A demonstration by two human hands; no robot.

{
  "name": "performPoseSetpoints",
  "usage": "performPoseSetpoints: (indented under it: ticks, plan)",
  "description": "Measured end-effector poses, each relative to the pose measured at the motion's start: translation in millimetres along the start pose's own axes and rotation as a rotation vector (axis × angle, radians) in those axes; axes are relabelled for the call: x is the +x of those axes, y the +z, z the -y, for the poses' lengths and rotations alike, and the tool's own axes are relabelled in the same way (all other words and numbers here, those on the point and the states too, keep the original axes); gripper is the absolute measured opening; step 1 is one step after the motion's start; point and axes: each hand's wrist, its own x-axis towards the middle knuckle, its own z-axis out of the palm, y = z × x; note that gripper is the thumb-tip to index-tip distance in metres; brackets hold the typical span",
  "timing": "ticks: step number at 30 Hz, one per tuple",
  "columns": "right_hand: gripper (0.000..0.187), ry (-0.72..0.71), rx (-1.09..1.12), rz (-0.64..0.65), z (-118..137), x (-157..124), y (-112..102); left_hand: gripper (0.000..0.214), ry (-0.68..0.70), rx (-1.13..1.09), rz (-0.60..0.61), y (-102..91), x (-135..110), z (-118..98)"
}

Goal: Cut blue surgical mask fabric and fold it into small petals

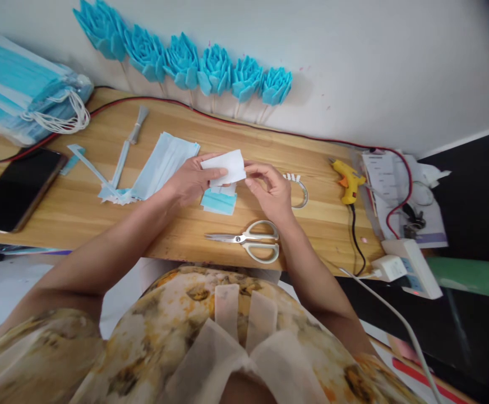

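Both hands hold one small white piece of mask fabric a little above the wooden table. My left hand pinches its left side. On the fabric's right edge, the fingers of my right hand are closed. Under the piece lies a small stack of blue cut pieces. Left of my hands are opened blue masks and trimmed strips. White-handled scissors lie shut near the front edge, below my right hand.
Several blue folded flowers on sticks lean against the wall. A pack of masks and a black phone sit at the left. A yellow glue gun, red cable, power strip and papers crowd the right end.
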Motion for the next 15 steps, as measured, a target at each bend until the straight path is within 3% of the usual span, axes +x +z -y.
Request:
performPoseSetpoints:
  ticks: [6,9,15]
  plan:
    - [0.014,-0.058,-0.173,0.046,-1.6,2.2,-0.1,0.056,-0.007,0.090,-0.071,-0.8,0.5,5.2]
    - [0.011,-0.060,-0.226,0.027,-4.9,2.7,1.1,0.055,0.007,0.134,-0.051,-1.6,0.8,8.7]
    - [0.011,-0.061,-0.124,-0.004,-5.3,1.6,3.9,0.054,0.020,0.136,-0.019,1.6,-0.7,7.6]
